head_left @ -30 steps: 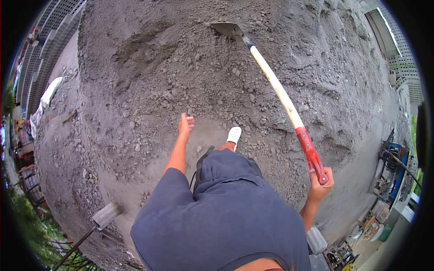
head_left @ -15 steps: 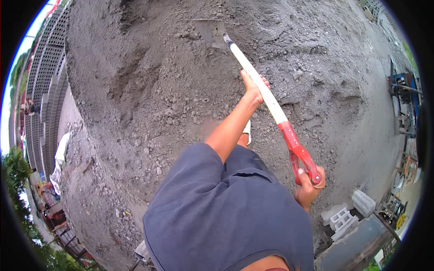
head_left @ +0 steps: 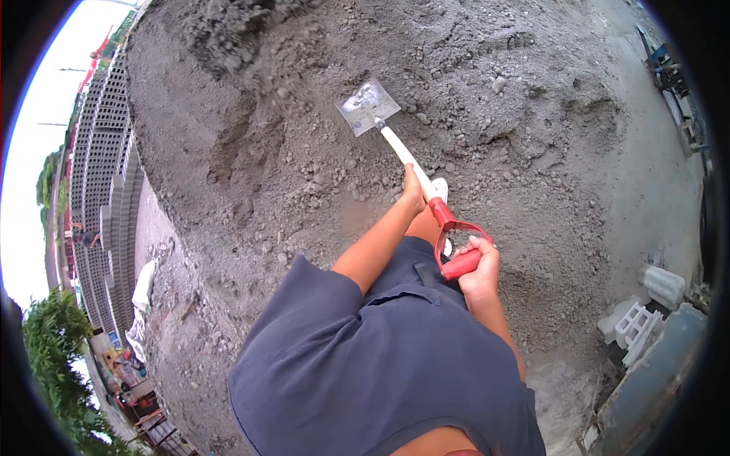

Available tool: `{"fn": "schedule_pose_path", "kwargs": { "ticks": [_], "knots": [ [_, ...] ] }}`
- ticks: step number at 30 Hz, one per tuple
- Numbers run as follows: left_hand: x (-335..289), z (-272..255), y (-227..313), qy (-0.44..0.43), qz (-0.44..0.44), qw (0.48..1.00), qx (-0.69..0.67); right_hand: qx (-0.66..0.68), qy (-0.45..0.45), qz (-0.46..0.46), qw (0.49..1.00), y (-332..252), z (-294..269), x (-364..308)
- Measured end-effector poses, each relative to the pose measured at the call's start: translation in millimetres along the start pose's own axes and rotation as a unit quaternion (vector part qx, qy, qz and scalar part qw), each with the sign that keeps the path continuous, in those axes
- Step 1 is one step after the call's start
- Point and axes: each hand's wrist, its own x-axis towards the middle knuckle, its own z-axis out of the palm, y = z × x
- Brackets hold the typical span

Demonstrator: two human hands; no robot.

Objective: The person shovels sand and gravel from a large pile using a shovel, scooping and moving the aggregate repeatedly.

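Note:
A shovel with a square metal blade, a white shaft and a red D-shaped handle slants from the upper middle toward my body. My left hand is closed round the lower part of the white shaft, just above the red socket. Fingers wrapped round the crossbar of the red handle, my right hand grips its end. The blade's face shows, with only grey smears on it, over the heap of grey gravelly sand. Blurred clumps of sand spread beyond the blade at the upper left.
Stacked hollow concrete blocks line the left, with a person beside them. A white sack lies at the heap's left edge. Pale blocks and a grey metal drum-like object stand at lower right; blue machinery is far right.
The shovel has come nearer my body, its blade turning so its face shows. My right hand has moved left and up. Blurred sand now appears at the upper left.

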Motion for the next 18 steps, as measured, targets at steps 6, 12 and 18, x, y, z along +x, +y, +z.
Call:
{"fn": "schedule_pose_path", "kwargs": {
  "ticks": [6, 12, 18],
  "knots": [
    [-69, -31, 1, -0.071, -0.013, 0.996, -0.047, 0.023, -0.077, 0.049, 0.996, 25, -1, -15],
    [-73, -34, 2, -0.103, -0.026, 0.993, -0.044, 0.022, -0.106, 0.043, 0.993, 28, -3, -13],
    [-80, -48, -27, -0.117, -0.037, 0.992, -0.044, 0.02, -0.091, 0.05, 0.994, 35, -20, -13]
  ]
}}
